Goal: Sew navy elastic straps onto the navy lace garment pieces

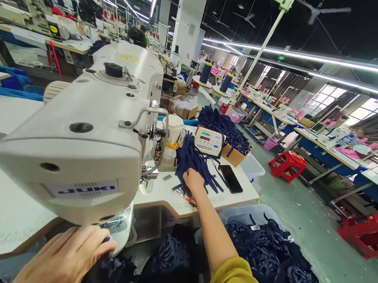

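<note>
My left hand (pixel 68 257) is under the head of a white sewing machine (pixel 75 141), at the end of its narrow bed (pixel 120 232). Its fingers and thumb close on a dark navy fabric piece (pixel 106 276), which hangs below the bed; the fingertips are partly hidden. Stretched forward past the machine, my right hand (pixel 192 181) has its fingers curled in a pile of navy fabric strips (pixel 191 156) on the white tabletop. The strips lie loosely, with several ends fanning toward a black phone (pixel 231 178).
A control panel (pixel 208 142) stands behind the strips, beside a cardboard box (pixel 235 157) heaped with more strips. At my right, a clear plastic bin (pixel 266 213) holds dark navy garments (pixel 271 258). Red stools (pixel 287 164) stand on the floor beyond.
</note>
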### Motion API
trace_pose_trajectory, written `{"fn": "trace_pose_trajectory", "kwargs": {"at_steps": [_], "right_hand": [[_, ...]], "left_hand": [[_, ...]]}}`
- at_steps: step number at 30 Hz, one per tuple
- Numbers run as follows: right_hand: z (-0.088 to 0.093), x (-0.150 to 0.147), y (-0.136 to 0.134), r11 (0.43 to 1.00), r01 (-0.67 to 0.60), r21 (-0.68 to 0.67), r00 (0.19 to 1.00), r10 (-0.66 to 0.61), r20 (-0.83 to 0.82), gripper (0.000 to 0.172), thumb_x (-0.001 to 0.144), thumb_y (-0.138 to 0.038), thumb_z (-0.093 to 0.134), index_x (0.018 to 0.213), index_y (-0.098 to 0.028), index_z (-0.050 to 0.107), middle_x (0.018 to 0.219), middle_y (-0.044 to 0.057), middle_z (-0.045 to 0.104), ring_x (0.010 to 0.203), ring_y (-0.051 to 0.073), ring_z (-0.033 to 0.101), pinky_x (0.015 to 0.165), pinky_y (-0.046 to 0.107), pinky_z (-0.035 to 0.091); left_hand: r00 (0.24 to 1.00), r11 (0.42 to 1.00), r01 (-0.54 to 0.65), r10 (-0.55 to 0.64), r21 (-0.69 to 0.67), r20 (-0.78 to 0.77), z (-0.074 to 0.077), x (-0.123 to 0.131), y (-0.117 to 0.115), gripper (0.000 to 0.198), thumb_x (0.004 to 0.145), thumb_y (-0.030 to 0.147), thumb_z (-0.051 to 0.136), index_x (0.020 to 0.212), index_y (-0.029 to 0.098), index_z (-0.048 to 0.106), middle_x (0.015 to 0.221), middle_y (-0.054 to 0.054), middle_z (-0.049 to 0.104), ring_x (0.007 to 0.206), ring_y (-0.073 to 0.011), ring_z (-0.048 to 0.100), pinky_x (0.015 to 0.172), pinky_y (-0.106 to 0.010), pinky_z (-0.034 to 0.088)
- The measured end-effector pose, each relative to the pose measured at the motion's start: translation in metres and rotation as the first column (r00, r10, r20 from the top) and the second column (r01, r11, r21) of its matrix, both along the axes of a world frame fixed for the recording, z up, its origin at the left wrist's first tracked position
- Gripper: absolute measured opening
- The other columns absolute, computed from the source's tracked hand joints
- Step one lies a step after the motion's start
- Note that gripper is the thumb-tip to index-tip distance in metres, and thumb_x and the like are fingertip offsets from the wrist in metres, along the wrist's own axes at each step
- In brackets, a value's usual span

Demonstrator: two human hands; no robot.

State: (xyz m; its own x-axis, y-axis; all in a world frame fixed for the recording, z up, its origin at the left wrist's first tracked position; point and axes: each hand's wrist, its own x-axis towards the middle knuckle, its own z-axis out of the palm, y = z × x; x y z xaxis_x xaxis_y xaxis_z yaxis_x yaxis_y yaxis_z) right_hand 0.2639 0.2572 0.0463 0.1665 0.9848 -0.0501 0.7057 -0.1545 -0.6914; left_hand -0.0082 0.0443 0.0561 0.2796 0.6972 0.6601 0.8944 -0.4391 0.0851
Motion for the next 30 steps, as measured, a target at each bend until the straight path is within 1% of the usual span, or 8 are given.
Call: {"fn": "trace_pose_trajectory", "kwargs": {"at_steps": [3,6,9,12,17,19,24,30], "right_hand": [[0.013,0.012,0.0,0.997,0.01,0.078,0.989,0.002,-0.15,0.011,0.086,-0.026,0.05,0.085,-0.017,0.057,0.092,0.007,0.068,0.091,0.02,0.063,0.074,0.029,0.045],[0.028,0.021,-0.006,0.986,0.038,0.165,0.94,0.021,-0.341,0.022,0.092,-0.036,0.039,0.091,-0.019,0.053,0.088,0.004,0.065,0.074,0.014,0.062,0.06,0.023,0.045],[0.037,0.019,-0.025,0.975,0.044,0.218,0.848,0.079,-0.524,0.026,0.091,-0.045,0.041,0.09,-0.02,0.049,0.081,0.003,0.062,0.06,0.01,0.057,0.046,0.019,0.04],[0.036,0.002,-0.058,0.972,-0.005,0.236,0.731,0.164,-0.662,0.029,0.083,-0.05,0.055,0.088,-0.021,0.049,0.076,0.0,0.059,0.055,0.008,0.053,0.043,0.017,0.039],[0.024,-0.042,-0.119,0.941,-0.3,0.155,0.406,0.273,-0.872,0.029,0.08,-0.042,0.064,0.098,-0.021,0.055,0.065,-0.006,0.052,0.045,0.005,0.046,0.039,0.014,0.039],[0.021,-0.057,-0.133,0.896,-0.425,0.13,0.341,0.292,-0.894,0.026,0.079,-0.039,0.065,0.094,-0.019,0.055,0.064,-0.006,0.052,0.043,0.004,0.046,0.038,0.014,0.04],[0.017,-0.078,-0.137,0.901,-0.403,0.159,0.453,0.347,-0.821,0.021,0.081,-0.035,0.061,0.088,-0.019,0.05,0.063,-0.007,0.053,0.047,0.007,0.052,0.042,0.018,0.047],[0.005,-0.087,-0.141,0.91,-0.377,0.171,0.571,0.374,-0.731,0.015,0.083,-0.03,0.058,0.088,-0.021,0.048,0.07,-0.005,0.052,0.056,0.01,0.053,0.049,0.021,0.049]], "left_hand": [[0.996,0.997,-0.019,0.025,0.078,-0.082,-0.016,-0.002,-0.004,0.032,0.091,0.046,0.046,0.108,0.023,0.061,0.101,-0.005,0.067,0.091,-0.0243,0.06,0.083,-0.039,0.041],[0.997,0.997,0.018,-0.012,0.079,-0.08,-0.024,-0.003,-0.012,0.031,0.088,0.041,0.051,0.113,0.024,0.06,0.104,-0.004,0.068,0.095,-0.0231,0.061,0.093,-0.038,0.04],[0.997,0.995,-0.005,0.013,0.098,-0.075,-0.018,0.003,-0.017,0.042,0.085,0.046,0.057,0.117,0.019,0.059,0.11,-0.008,0.067,0.098,-0.0246,0.061,0.097,-0.039,0.039],[0.987,0.992,0.07,-0.054,0.101,-0.154,-0.007,0.01,-0.018,0.035,0.09,0.038,0.049,0.116,0.019,0.06,0.116,-0.007,0.066,0.104,-0.0241,0.061,0.103,-0.04,0.033],[0.99,0.991,0.133,-0.131,0.035,-0.047,0.0,0.012,-0.022,0.035,0.088,0.022,0.053,0.122,0.016,0.056,0.119,-0.005,0.066,0.107,-0.0139,0.062,0.113,-0.031,0.027],[0.984,0.984,0.174,-0.173,-0.035,0.042,-0.002,0.008,-0.025,0.038,0.087,0.019,0.053,0.125,0.017,0.053,0.121,-0.004,0.065,0.111,-0.0128,0.06,0.112,-0.03,0.032],[0.965,0.975,0.159,-0.121,-0.152,0.235,-0.01,-0.003,-0.029,0.037,0.09,0.021,0.05,0.126,0.026,0.053,0.117,0.004,0.067,0.12,-0.0149,0.055,0.103,-0.028,0.046],[0.964,0.963,0.239,-0.219,-0.125,0.152,-0.003,0.0,-0.025,0.041,0.089,0.014,0.05,0.127,0.028,0.052,0.12,0.001,0.066,0.112,-0.0139,0.061,0.107,-0.032,0.042]]}}
